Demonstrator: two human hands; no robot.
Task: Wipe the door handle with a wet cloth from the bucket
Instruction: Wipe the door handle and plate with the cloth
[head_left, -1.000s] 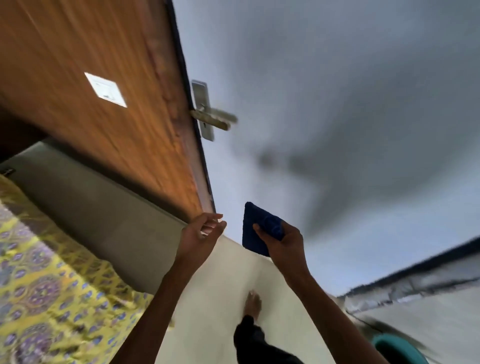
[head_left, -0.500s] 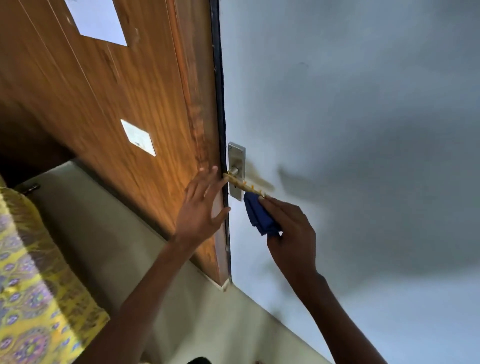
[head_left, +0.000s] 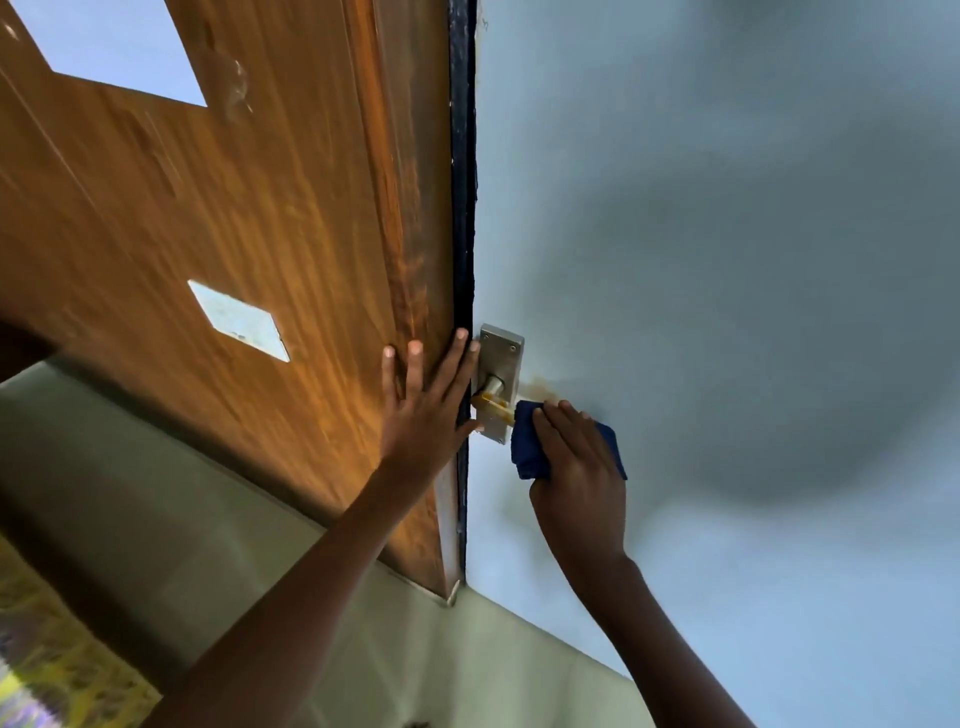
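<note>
The door handle (head_left: 493, 402) is a brass lever on a silver backplate (head_left: 501, 358), fixed to the pale blue face of the door. My right hand (head_left: 576, 467) grips a dark blue cloth (head_left: 527, 449) wrapped over the lever's outer end, hiding most of it. My left hand (head_left: 423, 410) lies flat with fingers spread against the brown wooden side of the door (head_left: 260, 234), at its dark edge, just left of the backplate. No bucket is visible.
The pale blue door face (head_left: 727, 260) fills the right half. A pale green floor (head_left: 182, 509) runs below the door. A yellow patterned fabric (head_left: 62, 675) lies at the bottom left. A pale diamond patch (head_left: 239, 319) marks the wooden side.
The view has closed in on the handle. My right hand has moved the cloth from under the lever onto it. My left hand has slid up flat against the door edge.
</note>
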